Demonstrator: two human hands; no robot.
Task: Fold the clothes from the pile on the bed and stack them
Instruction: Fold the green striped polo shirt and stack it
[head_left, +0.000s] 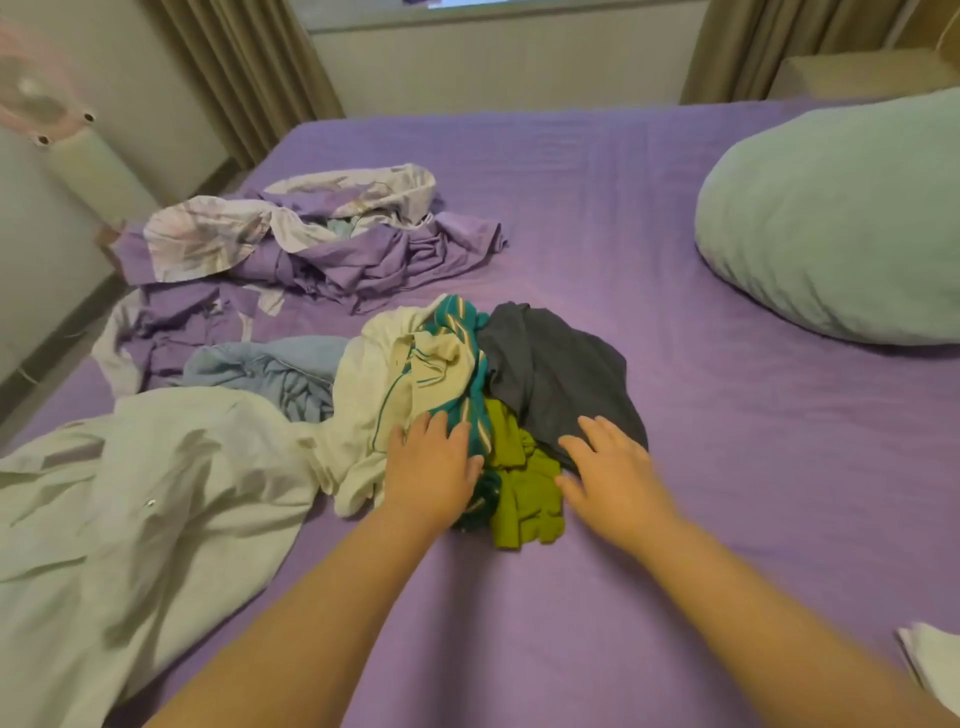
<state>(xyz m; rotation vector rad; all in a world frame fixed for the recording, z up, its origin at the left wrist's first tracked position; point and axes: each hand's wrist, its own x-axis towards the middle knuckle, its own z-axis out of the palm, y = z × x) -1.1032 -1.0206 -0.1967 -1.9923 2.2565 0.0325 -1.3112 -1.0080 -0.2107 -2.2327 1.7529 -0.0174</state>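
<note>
Head view: two hands, left hand (434, 460), right hand (613, 465), on one clothes pile (467, 374).

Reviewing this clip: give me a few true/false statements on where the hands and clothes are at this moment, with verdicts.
1. Both hands rest on the clothes pile with fingers spread. True.
2. The olive-green garment lies between the two hands. True.
3. The left hand lifts the dark grey garment off the bed. False: nothing is lifted, and the right hand is the one at the grey garment.
4. The pale green pillow sits on top of the pile. False: it lies apart, on the purple sheet.
5. A neat folded stack stands beside the pile. False: the clothes in the pile are crumpled.
</note>
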